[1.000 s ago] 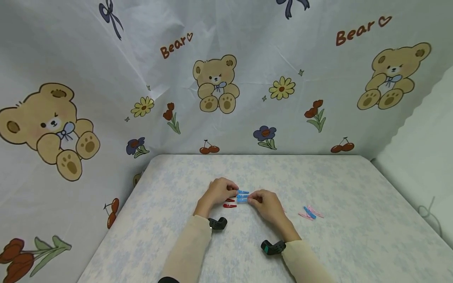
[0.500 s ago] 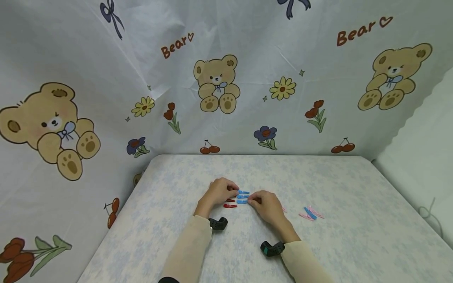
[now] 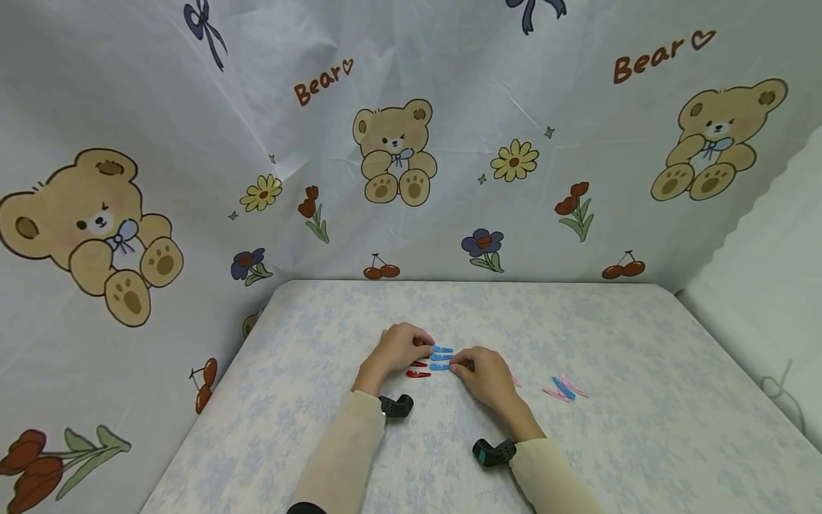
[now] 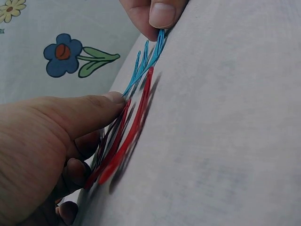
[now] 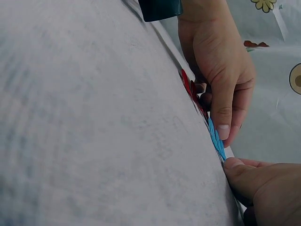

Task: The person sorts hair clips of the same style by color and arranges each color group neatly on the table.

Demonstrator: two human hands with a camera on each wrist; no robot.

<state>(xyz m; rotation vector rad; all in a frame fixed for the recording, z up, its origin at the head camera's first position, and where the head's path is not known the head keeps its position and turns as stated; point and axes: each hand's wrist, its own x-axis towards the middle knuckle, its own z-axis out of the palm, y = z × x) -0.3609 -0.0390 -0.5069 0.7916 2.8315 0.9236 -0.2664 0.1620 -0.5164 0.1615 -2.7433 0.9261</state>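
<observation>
Blue snap hair clips lie in a short stack of rows at mid table, the nearest blue hair clip [image 3: 439,367] lowest in the head view. My right hand [image 3: 486,373] pinches its right end between thumb and fingertips. With thumb and index finger, my left hand [image 3: 399,348] pinches at the left ends of the blue clips, by the far blue hair clip [image 3: 443,349]. Just left of them are red hair clips, partly hidden under the left hand; the nearest red hair clip [image 3: 418,374] shows whole. In the left wrist view, a red hair clip [image 4: 134,127] runs beside the left thumb.
To the right lies a loose pile of pink clips [image 3: 576,386] with a blue hair clip [image 3: 563,387] across it. Another pink piece [image 3: 516,380] peeks out beside the right hand. A patterned curtain [image 3: 411,235] hangs behind the table [image 3: 642,343].
The nearest blue clip has shifted very slightly toward me, widening its gap from the middle one. Both hands stay nearly still.
</observation>
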